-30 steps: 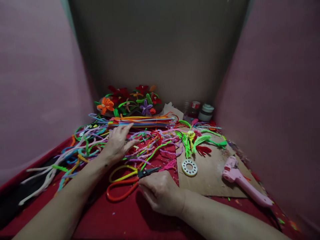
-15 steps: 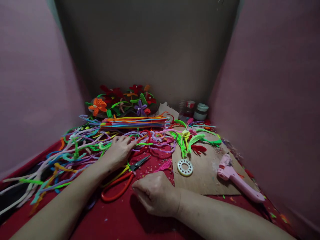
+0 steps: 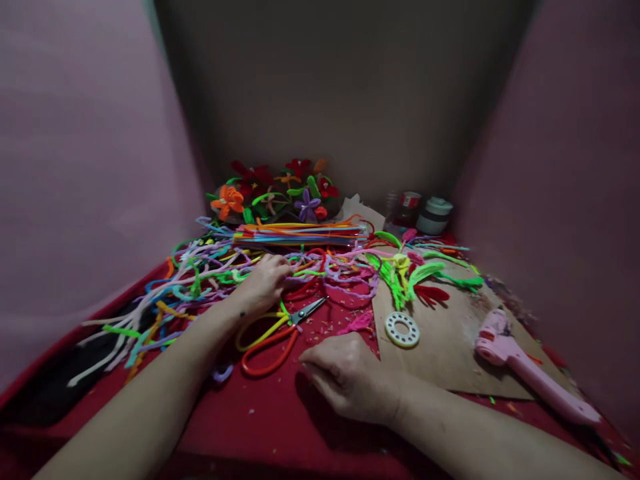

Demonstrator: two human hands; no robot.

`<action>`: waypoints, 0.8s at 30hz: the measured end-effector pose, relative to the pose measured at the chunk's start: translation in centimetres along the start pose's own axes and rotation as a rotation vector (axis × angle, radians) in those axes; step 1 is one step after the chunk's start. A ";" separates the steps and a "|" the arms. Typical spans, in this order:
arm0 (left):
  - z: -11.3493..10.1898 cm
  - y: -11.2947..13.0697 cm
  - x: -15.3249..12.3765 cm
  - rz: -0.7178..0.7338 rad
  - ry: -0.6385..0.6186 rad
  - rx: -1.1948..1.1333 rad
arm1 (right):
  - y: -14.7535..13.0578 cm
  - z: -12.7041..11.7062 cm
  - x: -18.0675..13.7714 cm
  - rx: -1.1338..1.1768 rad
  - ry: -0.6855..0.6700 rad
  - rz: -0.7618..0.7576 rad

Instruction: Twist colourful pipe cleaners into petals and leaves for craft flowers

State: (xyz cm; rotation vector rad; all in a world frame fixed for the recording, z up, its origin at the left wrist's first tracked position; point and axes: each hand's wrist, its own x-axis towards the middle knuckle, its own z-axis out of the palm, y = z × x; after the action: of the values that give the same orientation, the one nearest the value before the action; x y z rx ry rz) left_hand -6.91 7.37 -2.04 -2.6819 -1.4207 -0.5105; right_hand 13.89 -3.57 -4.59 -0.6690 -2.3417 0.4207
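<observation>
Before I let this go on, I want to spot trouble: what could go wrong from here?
The left hand sits among tangled pipe cleaners, so pulling one free might drag others along.
Bare-bladed scissors lie between it and the right hand, so a careless sweep could nick a finger.
The right forearm might bump the glue gun, which lies close by, partly on the cardboard; whether it is hot cannot be told.
</observation>
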 end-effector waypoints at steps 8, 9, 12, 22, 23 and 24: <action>-1.0 0.2 0.9 0.006 -0.088 -0.021 | -0.2 -0.3 -0.3 0.116 0.016 0.068; -1.1 0.1 1.1 0.008 -0.106 -0.022 | -0.2 -0.3 -0.4 0.110 0.019 0.070; -1.6 0.0 1.3 -0.009 -0.134 -0.076 | -0.3 -0.4 -0.5 0.094 0.037 0.078; -0.2 1.0 -0.1 0.094 -0.028 -0.005 | 0.5 -1.2 3.1 -0.234 0.122 0.306; 0.1 0.8 -0.2 0.084 -0.023 0.020 | 1.0 -1.2 4.3 -0.399 0.026 0.336; 0.3 0.7 -0.2 0.076 -0.020 0.035 | 1.4 -1.2 5.5 -0.541 -0.098 0.360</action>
State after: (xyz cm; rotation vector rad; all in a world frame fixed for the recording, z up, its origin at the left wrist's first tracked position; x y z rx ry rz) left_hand -6.41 6.86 -2.35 -2.7092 -1.3132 -0.4500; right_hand 11.57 0.85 -1.59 -1.3613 -2.4425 -0.0428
